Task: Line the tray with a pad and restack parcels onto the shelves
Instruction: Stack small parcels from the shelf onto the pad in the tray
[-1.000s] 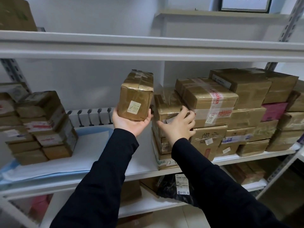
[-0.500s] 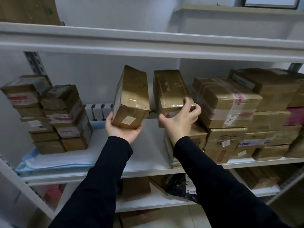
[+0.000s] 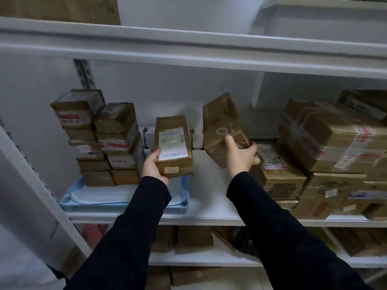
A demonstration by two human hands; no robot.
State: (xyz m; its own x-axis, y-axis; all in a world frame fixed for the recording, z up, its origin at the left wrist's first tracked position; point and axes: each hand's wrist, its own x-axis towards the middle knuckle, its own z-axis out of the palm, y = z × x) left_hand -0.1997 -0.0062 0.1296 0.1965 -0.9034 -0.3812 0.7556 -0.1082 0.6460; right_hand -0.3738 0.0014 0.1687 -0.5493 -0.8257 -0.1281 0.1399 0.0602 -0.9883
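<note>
Now each hand carries one parcel: the left hand (image 3: 153, 166) grips a labelled parcel (image 3: 173, 147) from below, over the right end of the blue tray (image 3: 94, 206), and the right hand (image 3: 240, 159) clasps a plain brown parcel (image 3: 221, 124) above the shelf (image 3: 209, 195). Best set them flat on the white pad (image 3: 100, 195), snug beside the stack (image 3: 100, 141) there, labels outward. Behind is a pale wall (image 3: 167, 91); another pile (image 3: 326, 151) fills the right

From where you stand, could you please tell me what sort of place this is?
Most likely a parcel storeroom or mailroom: tiered white shelves, stacks of taped, labelled brown parcels on them, and a blue tray lined with a white pad.
</note>
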